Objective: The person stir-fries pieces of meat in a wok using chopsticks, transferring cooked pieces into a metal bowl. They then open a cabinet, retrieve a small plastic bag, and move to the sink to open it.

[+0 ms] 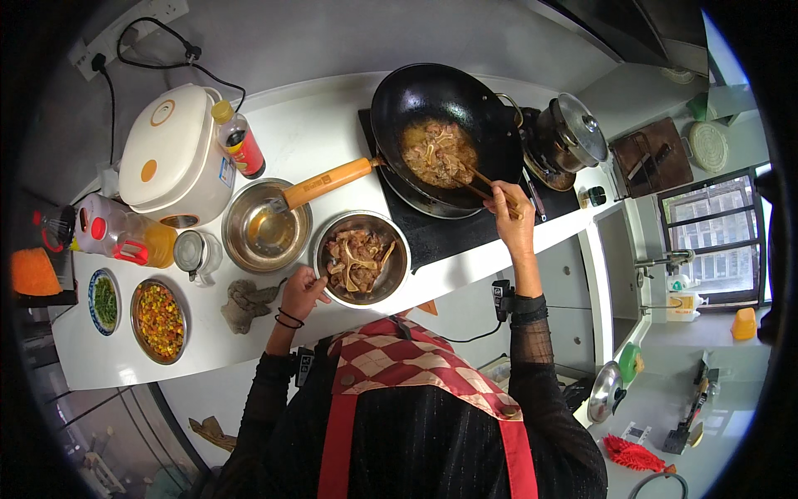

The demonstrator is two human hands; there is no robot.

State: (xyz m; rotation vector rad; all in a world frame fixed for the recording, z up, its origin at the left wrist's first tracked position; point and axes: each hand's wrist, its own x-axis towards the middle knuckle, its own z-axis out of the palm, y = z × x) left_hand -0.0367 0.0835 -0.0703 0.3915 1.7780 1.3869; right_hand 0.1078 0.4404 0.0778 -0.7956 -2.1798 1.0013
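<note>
My right hand (514, 215) grips a pair of wooden chopsticks (479, 181), whose tips reach into the meat pieces (439, 150) in bubbling oil inside a black wok (430, 87). The wok's wooden handle (327, 184) points left over an empty-looking steel bowl (234, 234) with a little liquid in it. My left hand (303, 292) rests its fingers at the left rim of a second steel bowl (402, 274), which is filled with browned bony meat (358, 262). Whether the fingers pinch that rim is hard to tell.
Left on the white counter stand a rice cooker (165, 156), a sauce bottle (243, 146), an oil jug (149, 243), a glass jar (194, 254), diced vegetables (161, 321), chopped greens (106, 302) and a crumpled cloth (243, 305). A lidded pot (570, 134) sits right of the wok, before the sink (614, 274).
</note>
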